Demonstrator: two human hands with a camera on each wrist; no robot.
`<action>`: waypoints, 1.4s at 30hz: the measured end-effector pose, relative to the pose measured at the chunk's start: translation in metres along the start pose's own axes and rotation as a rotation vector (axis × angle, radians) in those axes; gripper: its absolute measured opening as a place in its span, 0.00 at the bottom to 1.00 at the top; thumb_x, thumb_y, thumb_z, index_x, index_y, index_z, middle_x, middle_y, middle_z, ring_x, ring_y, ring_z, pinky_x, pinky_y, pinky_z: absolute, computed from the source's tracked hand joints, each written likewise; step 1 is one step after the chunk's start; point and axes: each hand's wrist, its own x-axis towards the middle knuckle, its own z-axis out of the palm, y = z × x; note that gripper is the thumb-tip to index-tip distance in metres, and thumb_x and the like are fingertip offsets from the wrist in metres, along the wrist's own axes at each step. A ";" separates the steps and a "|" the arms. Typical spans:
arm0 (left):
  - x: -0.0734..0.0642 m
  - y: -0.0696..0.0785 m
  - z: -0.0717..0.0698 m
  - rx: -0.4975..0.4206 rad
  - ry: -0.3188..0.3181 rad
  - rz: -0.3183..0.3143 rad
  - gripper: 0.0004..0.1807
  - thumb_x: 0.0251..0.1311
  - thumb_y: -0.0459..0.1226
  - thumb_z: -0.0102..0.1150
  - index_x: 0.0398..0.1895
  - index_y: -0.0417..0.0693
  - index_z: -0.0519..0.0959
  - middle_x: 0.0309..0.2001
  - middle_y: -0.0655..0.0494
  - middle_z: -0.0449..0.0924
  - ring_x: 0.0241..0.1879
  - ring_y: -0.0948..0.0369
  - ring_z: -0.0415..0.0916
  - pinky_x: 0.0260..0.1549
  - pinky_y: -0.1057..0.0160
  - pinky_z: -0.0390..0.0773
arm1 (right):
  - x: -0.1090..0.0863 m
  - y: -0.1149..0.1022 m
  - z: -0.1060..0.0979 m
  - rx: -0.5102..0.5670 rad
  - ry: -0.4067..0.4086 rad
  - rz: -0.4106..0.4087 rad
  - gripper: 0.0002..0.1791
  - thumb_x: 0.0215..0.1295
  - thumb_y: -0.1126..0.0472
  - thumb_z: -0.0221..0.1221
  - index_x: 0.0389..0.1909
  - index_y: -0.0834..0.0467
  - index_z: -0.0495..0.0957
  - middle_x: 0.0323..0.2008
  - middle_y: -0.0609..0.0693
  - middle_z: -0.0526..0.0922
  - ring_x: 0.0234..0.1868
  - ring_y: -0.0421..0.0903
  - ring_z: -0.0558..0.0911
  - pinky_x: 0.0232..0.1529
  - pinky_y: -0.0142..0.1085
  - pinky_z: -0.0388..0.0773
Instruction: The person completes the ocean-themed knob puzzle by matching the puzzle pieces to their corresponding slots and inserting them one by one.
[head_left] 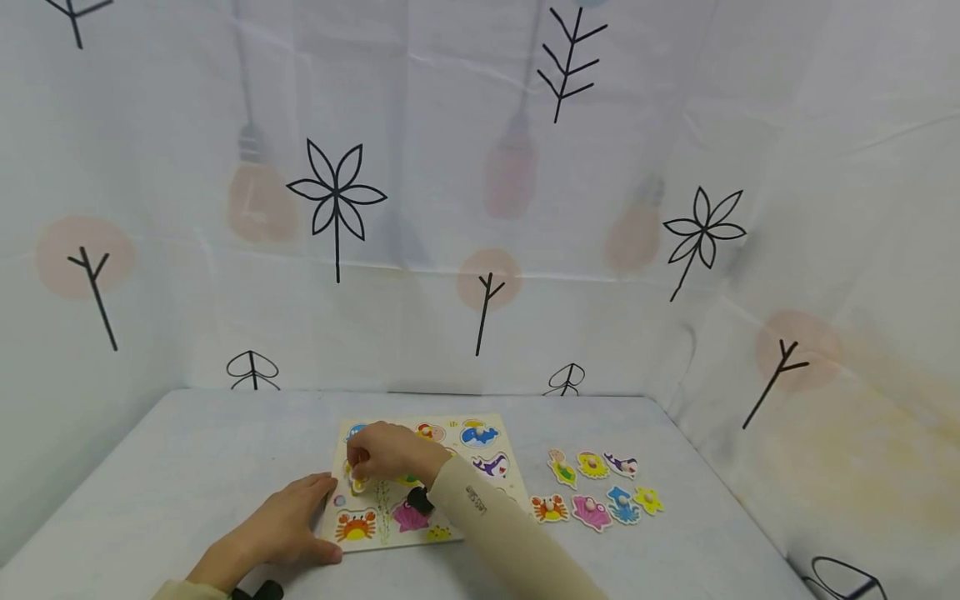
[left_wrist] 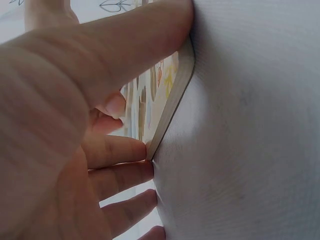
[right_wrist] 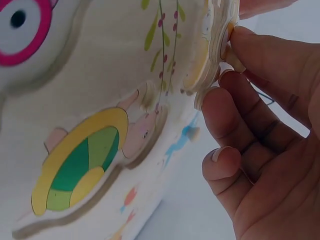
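A cream wooden puzzle board (head_left: 408, 540) with sea-animal pictures lies flat on the table. My left hand (head_left: 292, 521) rests at its near left corner. The thumb touches the front edge and the straight fingers touch the left edge, as the left wrist view shows. Over the left side of the board, my right hand (head_left: 393, 450) pinches a puzzle piece (right_wrist: 215, 45) between thumb and fingers. The piece is mostly yellow and stands close to the board's surface; whether it sits in a recess, I cannot tell. The right forearm hides the middle of the board.
Right of the board lie several loose knobbed pieces, among them a turtle (head_left: 562, 469), a crab (head_left: 550, 508), a pink piece (head_left: 592, 512), a blue squid (head_left: 623, 505) and a yellow star (head_left: 648, 500). A blue whale (head_left: 478, 433) with a knob sits at the board's far right.
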 end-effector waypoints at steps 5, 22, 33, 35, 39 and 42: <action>0.000 0.001 -0.001 -0.002 -0.001 0.002 0.55 0.32 0.57 0.77 0.62 0.34 0.68 0.64 0.34 0.64 0.64 0.36 0.60 0.59 0.35 0.63 | 0.004 0.000 0.005 0.006 -0.008 0.014 0.02 0.63 0.53 0.62 0.34 0.45 0.79 0.27 0.35 0.74 0.29 0.33 0.71 0.29 0.24 0.69; 0.003 0.002 0.001 0.003 -0.006 -0.019 0.56 0.30 0.58 0.77 0.62 0.34 0.69 0.64 0.35 0.65 0.64 0.37 0.60 0.59 0.35 0.63 | 0.009 -0.001 0.012 0.038 -0.023 0.079 0.02 0.63 0.52 0.62 0.32 0.43 0.78 0.28 0.36 0.74 0.31 0.33 0.71 0.31 0.25 0.70; 0.003 0.001 0.002 0.004 -0.011 -0.020 0.56 0.31 0.58 0.77 0.62 0.34 0.69 0.64 0.35 0.64 0.64 0.37 0.60 0.59 0.35 0.62 | 0.008 -0.001 0.013 0.043 -0.024 0.088 0.03 0.63 0.51 0.62 0.33 0.42 0.77 0.29 0.36 0.74 0.32 0.34 0.71 0.32 0.26 0.70; 0.002 0.001 0.002 0.002 -0.007 -0.017 0.56 0.31 0.58 0.77 0.62 0.34 0.69 0.64 0.35 0.64 0.64 0.37 0.60 0.59 0.35 0.62 | 0.008 0.001 0.013 0.050 -0.020 0.095 0.03 0.63 0.50 0.62 0.34 0.41 0.77 0.30 0.35 0.74 0.32 0.34 0.71 0.32 0.26 0.71; 0.002 0.001 0.001 0.001 -0.004 -0.022 0.56 0.30 0.58 0.77 0.62 0.34 0.69 0.64 0.35 0.64 0.64 0.37 0.60 0.60 0.35 0.62 | 0.003 0.006 0.010 0.054 -0.009 0.092 0.05 0.62 0.49 0.63 0.36 0.42 0.78 0.30 0.35 0.74 0.32 0.34 0.72 0.31 0.26 0.71; 0.002 0.001 0.001 0.009 -0.008 -0.039 0.56 0.30 0.59 0.77 0.62 0.35 0.69 0.64 0.35 0.64 0.64 0.37 0.60 0.60 0.35 0.62 | -0.004 0.012 0.008 0.056 -0.007 0.077 0.06 0.62 0.49 0.63 0.36 0.43 0.78 0.30 0.36 0.74 0.31 0.34 0.72 0.29 0.25 0.71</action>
